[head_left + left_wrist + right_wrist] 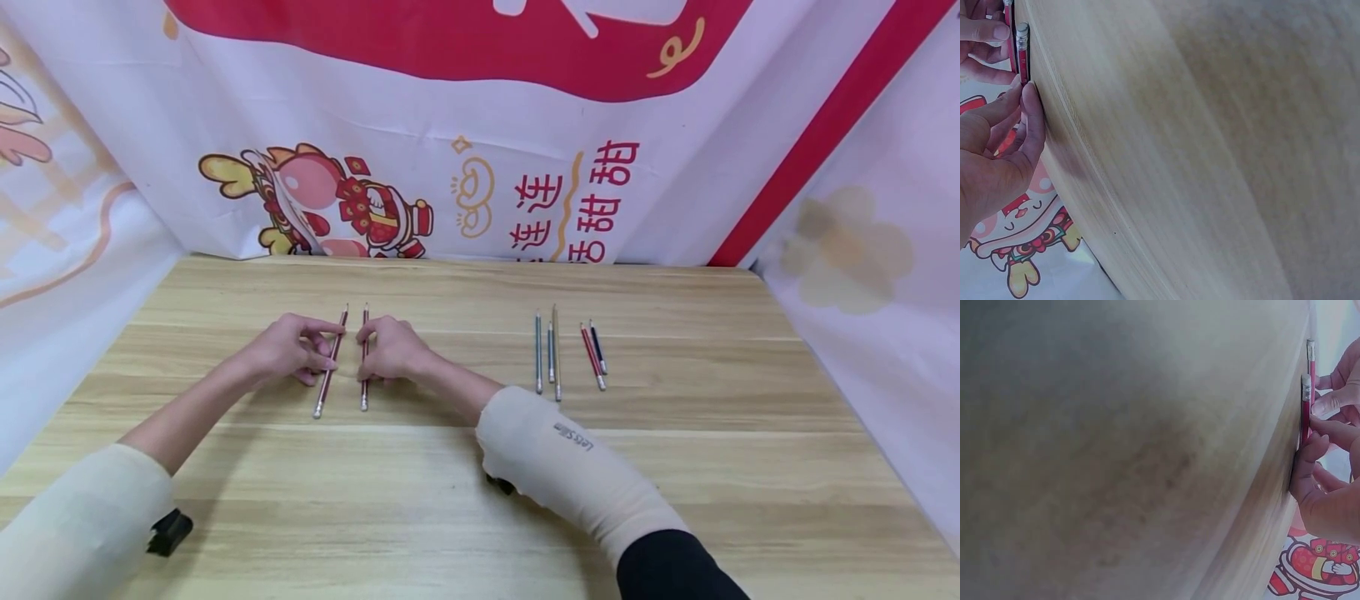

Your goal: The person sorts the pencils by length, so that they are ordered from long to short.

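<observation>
My left hand [291, 348] holds a dark red pencil [324, 388] between thumb and fingers. It slants on the table, sharpened tip away from me and white eraser end towards me. Close to its right lies a second dark red pencil [365, 390], nearly straight, gripped by my right hand [396, 350]. A narrow gap separates the two pencils. In the left wrist view, the left thumb and a finger close on the red pencil [1023, 55] below its eraser. The right wrist view has the right fingers pinching their red pencil [1305, 415]; the tips are hidden there.
Right of the hands lie several more pencils: a teal pencil [538, 354], a shorter blue one [551, 354], a gold one [557, 358], a red one [592, 354] and a dark blue one [597, 346]. A printed cloth [450, 108] hangs behind the wooden table [420, 500].
</observation>
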A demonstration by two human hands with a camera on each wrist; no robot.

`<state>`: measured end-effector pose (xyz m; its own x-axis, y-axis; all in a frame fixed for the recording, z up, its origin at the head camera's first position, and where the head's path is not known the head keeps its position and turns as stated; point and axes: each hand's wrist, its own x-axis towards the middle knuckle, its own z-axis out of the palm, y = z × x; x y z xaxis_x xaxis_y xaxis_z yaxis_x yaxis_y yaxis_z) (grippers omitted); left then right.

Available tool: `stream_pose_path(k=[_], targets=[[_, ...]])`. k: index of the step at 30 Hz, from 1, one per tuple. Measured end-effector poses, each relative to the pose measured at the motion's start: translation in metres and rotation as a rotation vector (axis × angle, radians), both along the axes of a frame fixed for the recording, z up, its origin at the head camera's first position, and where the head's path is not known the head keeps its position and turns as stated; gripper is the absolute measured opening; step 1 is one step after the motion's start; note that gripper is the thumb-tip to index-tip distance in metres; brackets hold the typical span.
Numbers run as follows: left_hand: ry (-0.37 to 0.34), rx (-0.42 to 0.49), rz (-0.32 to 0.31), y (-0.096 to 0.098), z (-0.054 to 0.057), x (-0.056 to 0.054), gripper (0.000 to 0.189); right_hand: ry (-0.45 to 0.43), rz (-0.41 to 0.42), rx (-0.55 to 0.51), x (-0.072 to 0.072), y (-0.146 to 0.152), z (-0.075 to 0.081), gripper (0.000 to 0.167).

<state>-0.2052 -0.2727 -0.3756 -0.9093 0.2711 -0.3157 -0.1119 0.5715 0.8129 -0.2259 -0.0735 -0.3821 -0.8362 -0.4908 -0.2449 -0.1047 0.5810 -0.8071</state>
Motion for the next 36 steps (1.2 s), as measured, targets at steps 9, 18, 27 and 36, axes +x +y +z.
stream_pose_path(k=[9,18,27,36], targets=[[0.004,-0.013,0.001,0.001,0.0007,0.0015,0.062,0.035,0.001,-0.05,0.002,-0.0001,-0.0042,0.059],[0.003,-0.025,-0.007,0.0018,0.0022,0.0027,0.061,0.047,0.001,-0.062,0.0036,0.0,-0.0046,0.059],[0.012,-0.028,-0.015,0.0008,0.0015,0.0005,0.063,0.04,0.0,-0.085,0.0018,0.0018,-0.005,0.058],[0.01,-0.015,-0.018,0.0011,0.0023,0.0015,0.062,0.012,-0.004,-0.105,0.0028,0.0024,-0.0041,0.059]])
